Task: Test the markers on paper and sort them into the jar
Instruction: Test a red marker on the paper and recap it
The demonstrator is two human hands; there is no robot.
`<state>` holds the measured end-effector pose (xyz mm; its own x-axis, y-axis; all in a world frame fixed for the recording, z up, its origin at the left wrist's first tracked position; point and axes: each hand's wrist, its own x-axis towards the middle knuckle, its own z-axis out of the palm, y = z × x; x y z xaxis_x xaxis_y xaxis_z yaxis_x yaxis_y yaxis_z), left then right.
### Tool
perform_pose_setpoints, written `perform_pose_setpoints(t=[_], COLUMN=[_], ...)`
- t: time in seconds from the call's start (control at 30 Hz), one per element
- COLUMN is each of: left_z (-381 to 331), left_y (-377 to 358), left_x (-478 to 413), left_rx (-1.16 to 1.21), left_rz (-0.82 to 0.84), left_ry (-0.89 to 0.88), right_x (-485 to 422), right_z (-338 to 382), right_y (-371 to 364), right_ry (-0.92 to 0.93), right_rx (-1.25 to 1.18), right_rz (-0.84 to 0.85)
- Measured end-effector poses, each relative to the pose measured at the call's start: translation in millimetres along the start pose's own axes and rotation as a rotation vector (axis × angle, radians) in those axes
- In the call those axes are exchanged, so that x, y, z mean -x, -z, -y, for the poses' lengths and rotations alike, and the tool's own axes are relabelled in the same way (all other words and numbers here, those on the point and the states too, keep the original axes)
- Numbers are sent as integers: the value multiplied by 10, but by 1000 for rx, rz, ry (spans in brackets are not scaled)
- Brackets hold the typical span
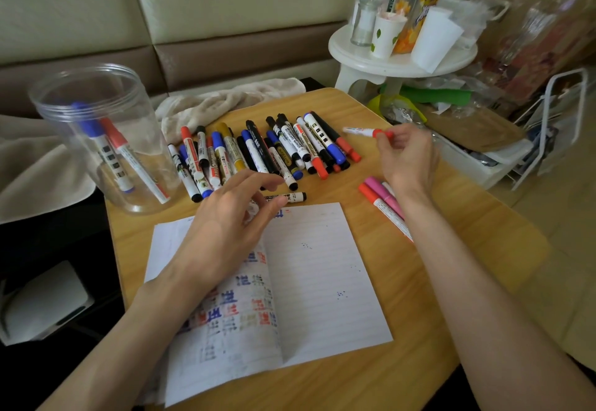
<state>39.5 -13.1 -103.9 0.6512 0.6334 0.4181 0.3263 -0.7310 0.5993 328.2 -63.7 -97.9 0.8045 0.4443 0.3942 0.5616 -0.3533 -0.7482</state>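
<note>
My right hand (407,155) pinches a red-capped white marker (362,132) by its cap end, lifted above the table at the right of the marker row. My left hand (230,213) hovers with relaxed fingers over the top of the open lined notebook (322,281), whose left page carries several coloured test marks. A black-capped marker (290,197) lies just above the notebook by my left fingers. Several markers (264,149) lie in a row across the far side of the table. The clear plastic jar (103,139) at the left holds a blue and a red marker.
Red and pink markers (383,200) lie on the wooden table (451,249) under my right wrist. A crumpled cloth (225,100) lies behind the markers. A white stool (400,58) with cups and bottles and a cluttered white bin (477,152) stand at the right.
</note>
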Motion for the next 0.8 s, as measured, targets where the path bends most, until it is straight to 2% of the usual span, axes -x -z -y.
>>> perform_pose_setpoints(t=[0.17, 0.4, 0.53, 0.63, 0.8], left_z=[-51, -139, -155, -170, -133], left_y=[-3, -25, -61, -96, -112], left_x=[28, 109, 145, 163, 172], left_rx=[34, 59, 55, 24, -64], left_rz=[-13, -3, 37, 44, 75], left_ry=[-8, -22, -11, -17, 31], right_x=[228, 687, 874, 1047, 1218], right_z=[220, 613, 735, 772, 752], right_y=[169, 414, 418, 368, 252], right_ry=[154, 239, 61, -102, -321], right_rx=[-379, -706, -919, -1002, -1127], right_rz=[-108, -40, 118, 270, 413])
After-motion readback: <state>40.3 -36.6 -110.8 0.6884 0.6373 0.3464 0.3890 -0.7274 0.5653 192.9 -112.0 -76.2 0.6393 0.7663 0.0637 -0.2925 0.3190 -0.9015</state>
